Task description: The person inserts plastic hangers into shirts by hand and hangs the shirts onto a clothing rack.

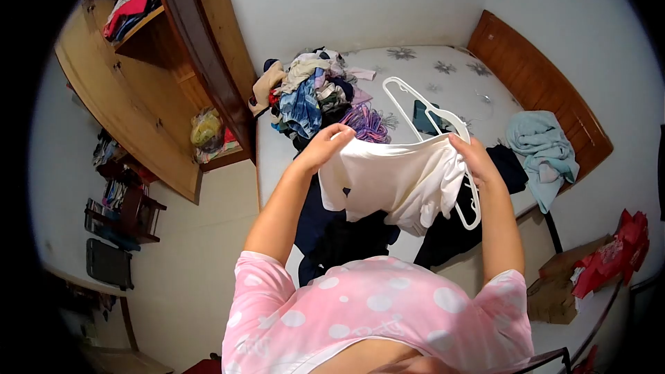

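A white shirt [391, 173] hangs stretched between my two hands above the near edge of the bed. My left hand [328, 147] is closed on one upper corner of the cloth. The opposite corner is pinched in my right hand [475, 158], where the fabric bunches and droops. A white plastic hanger [400, 105] slants behind the shirt and past my right fingers, which seem to hold it too; their exact grip on it is hidden. Dark clothes [353, 239] lie on the bed beneath the shirt.
A heap of mixed clothes [301, 107] and a bundle of purple hangers [367, 123] lie on the patterned mattress [422, 62]. A light blue towel-like cloth [542, 145] rests by the wooden headboard [530, 73]. An open wardrobe [176, 90] stands left; a cardboard box [554, 298] sits right.
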Demonstrator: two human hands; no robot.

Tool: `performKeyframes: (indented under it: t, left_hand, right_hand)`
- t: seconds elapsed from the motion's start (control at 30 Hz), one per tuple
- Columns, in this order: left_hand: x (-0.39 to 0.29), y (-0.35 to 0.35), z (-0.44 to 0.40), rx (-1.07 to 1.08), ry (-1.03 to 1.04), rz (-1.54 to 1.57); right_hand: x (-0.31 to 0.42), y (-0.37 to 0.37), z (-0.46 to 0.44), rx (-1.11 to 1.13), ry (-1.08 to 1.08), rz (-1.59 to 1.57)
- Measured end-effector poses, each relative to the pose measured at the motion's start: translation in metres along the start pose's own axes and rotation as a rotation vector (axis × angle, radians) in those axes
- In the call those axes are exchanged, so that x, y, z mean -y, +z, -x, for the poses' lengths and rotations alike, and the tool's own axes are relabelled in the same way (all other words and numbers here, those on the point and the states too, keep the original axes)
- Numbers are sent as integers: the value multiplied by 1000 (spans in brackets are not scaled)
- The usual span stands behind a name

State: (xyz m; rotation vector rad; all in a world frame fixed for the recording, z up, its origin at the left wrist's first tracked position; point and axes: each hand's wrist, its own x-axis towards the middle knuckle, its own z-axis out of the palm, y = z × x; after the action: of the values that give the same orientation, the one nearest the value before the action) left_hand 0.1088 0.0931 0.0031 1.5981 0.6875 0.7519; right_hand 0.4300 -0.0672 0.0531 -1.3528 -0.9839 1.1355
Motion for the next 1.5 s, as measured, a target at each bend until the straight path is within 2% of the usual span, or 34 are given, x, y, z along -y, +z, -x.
performKeyframes:
  t: [0.17,0.27,0.3,0.4,0.53,0.67,0.9,1.2,1.23,1.33,1.47,1.5]
  left_hand:
    - [15,13,-4,100,-166,-169]
    - [6,33,-5,71,-136,-123]
    - [12,40,-8,20,-8,-181]
    - [23,56,-16,44,-2,-334]
    - [23,92,-24,-28,43,-700]
    - [38,124,-40,20,-59,-361]
    - [40,160,-51,-130,82,-520]
    - [41,195,-50,-278,139,-548]
    - [43,201,-49,-339,161,-527]
    - [44,203,-49,-201,-3,-462]
    - [20,222,-36,-2,-349,414]
    - [14,225,-32,80,-377,536]
  right_hand:
    - [-6,-12,3,-10,24,-46]
    - [-5,-26,6,-6,17,-87]
    - [-5,-31,9,-9,11,-92]
    - [-9,-49,13,-21,-1,-104]
    - [-20,-75,15,-51,-23,-111]
    - [-26,-96,21,-49,-13,-105]
    - [-34,-132,30,-42,-57,-21]
    - [-34,-162,47,65,-72,119]
    - [-34,-165,48,72,-80,141]
    - [-33,-174,51,60,-108,173]
    - [-56,-196,40,-18,-118,169]
    - [-63,-203,36,-41,-100,157]
